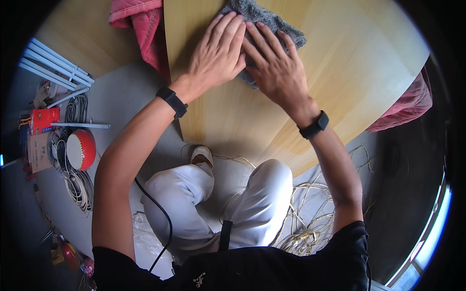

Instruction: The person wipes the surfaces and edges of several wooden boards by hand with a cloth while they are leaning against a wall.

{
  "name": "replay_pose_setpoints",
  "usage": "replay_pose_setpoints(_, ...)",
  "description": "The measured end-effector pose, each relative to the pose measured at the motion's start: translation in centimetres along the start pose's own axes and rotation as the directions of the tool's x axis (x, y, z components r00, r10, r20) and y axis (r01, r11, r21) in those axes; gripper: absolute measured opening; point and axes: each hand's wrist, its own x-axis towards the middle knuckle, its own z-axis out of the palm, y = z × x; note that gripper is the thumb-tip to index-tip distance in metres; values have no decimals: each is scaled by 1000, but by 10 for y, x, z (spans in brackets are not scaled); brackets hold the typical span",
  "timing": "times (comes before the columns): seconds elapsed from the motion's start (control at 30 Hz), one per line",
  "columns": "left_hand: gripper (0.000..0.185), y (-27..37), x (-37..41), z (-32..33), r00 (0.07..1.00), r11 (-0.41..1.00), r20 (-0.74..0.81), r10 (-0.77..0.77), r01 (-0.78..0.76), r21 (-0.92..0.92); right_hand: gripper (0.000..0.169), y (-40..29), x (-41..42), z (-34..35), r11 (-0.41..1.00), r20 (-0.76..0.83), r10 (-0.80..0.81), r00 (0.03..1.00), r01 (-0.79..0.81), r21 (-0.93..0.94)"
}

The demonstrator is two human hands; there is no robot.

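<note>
A grey plush cloth lies bunched on a large light-wood panel in front of me. My left hand rests over the cloth's left part, palm down, fingers pointing away from me. Beside it, my right hand presses down on the cloth with its fingers spread. The two hands nearly meet at the fingertips and hold the cloth against the wood. Part of the cloth is hidden under them. Each wrist wears a black band.
Pink quilted fabric hangs at the panel's left edge, and more pink fabric shows at right. Tangled yellowish cord lies on the floor. At left are coiled cables, a red-and-white drum and pale metal bars.
</note>
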Motion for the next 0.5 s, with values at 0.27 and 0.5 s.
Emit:
replay_pose_setpoints(0.27, 87, -27, 71, 11, 965, 966, -152, 215, -233, -113, 85, 44, 30, -17, 1000, -113, -30, 993, 29, -12)
replay_pose_setpoints(0.5, 85, -30, 58, 28, 939, 961, -265, 221, -256, -106, 84, 38, 25, -9, 999, -79, -34, 996, 33, -19)
